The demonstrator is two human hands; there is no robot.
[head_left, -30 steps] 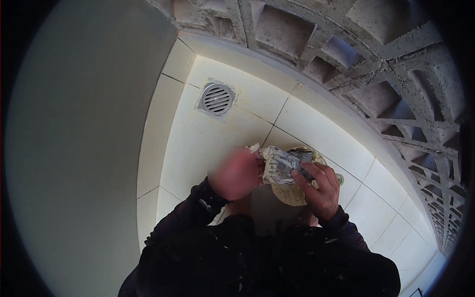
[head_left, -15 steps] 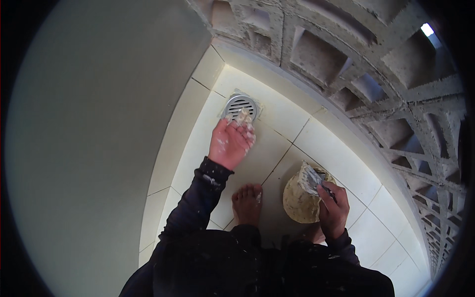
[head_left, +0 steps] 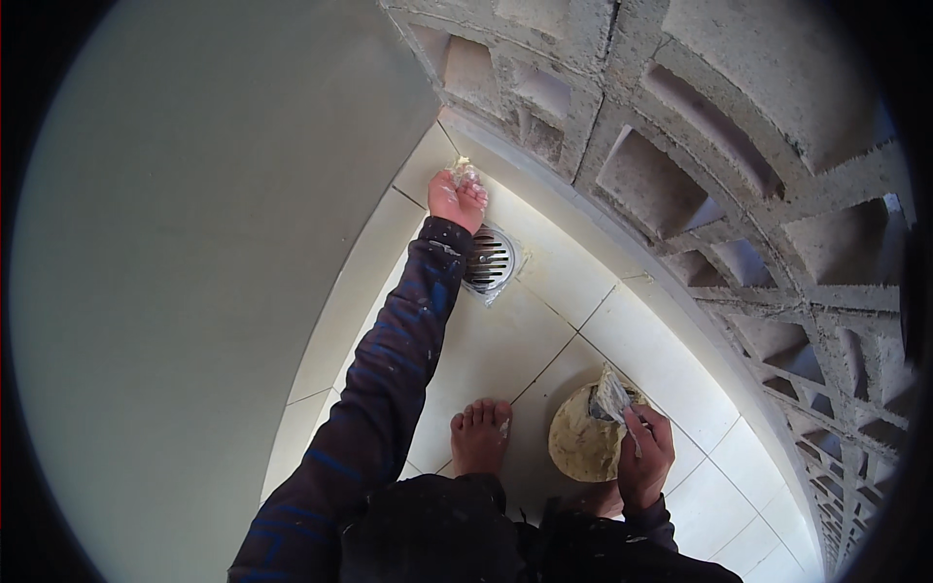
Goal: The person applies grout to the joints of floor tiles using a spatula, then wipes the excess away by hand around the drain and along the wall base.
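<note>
My left hand [head_left: 457,199] reaches far forward over the white tiled floor [head_left: 544,291], fingers closed on a small wad of pale paste-covered cloth [head_left: 464,171] pressed near the corner where the tiles meet the wall. Just behind the hand lies a round metal floor drain [head_left: 489,259]. My right hand [head_left: 644,455] stays low by my body, gripping a crumpled grey plastic bag [head_left: 610,396] over a round crusted lump of yellowish paste [head_left: 581,437].
A smooth pale wall [head_left: 194,243] fills the left. A screen of hollow concrete blocks [head_left: 719,165] curves along the top and right. My bare foot [head_left: 479,434] stands on the tiles between the drain and the paste lump.
My left hand left the bag, passed over the drain and now stretches past it to the far corner. The right hand has stayed on the bag.
</note>
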